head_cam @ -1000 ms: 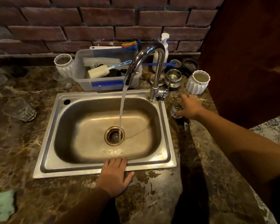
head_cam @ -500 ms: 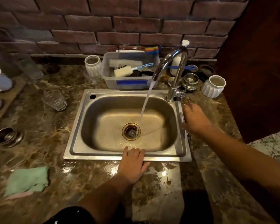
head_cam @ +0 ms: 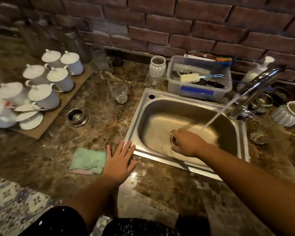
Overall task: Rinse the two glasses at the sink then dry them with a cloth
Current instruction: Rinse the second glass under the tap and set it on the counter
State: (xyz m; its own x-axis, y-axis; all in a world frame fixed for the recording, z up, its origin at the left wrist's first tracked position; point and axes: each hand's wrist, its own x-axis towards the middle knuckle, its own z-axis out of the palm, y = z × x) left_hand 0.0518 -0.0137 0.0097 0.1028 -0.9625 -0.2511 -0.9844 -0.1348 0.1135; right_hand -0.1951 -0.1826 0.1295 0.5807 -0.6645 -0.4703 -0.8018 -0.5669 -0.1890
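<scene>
One clear glass point(head_cam: 120, 93) stands on the marble counter left of the steel sink point(head_cam: 136, 120). A second, smaller glass point(head_cam: 260, 136) stands on the counter right of the sink. The faucet point(head_cam: 260, 79) is running, and its water stream point(head_cam: 218, 114) falls into the basin. My right hand point(head_cam: 186, 142) reaches over the basin above the drain, thumb and fingers apart, with nothing visible in it. My left hand point(head_cam: 119, 160) lies flat and open on the counter at the sink's front left corner. It touches the edge of a folded green cloth point(head_cam: 88, 160).
Several white lidded cups point(head_cam: 46, 92) sit on a board at the far left. A small metal bowl point(head_cam: 76, 115) stands beside it. A plastic bin of brushes point(head_cam: 199, 82), two white ribbed pots point(head_cam: 157, 66) point(head_cam: 289, 115) and a soap bottle point(head_cam: 255, 72) line the brick wall.
My right hand left the small glass on the right counter and swung left over the basin. My left hand slid left along the sink's front edge to the cloth. The view turned left.
</scene>
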